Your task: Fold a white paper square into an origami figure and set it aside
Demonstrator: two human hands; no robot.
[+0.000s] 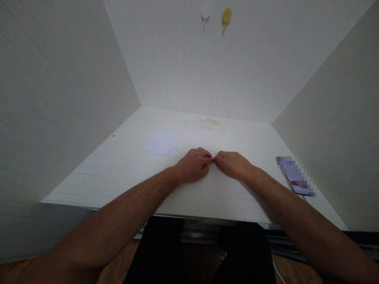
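Over the middle of the white table, my left hand and my right hand meet at the fingertips. Both are closed in a pinch, with the fingers curled. Between the fingertips shows a tiny pale sliver of paper; most of it is covered by the fingers. To the left of my left hand, several white sheets of paper lie overlapped on the tabletop, apart from the hand.
A phone with a blurred-out screen lies at the right, by the side wall. Two hooks, one white and one yellow, are fixed to the back wall. Near its foot the tabletop has a worn patch. A small red dot is at the left edge.
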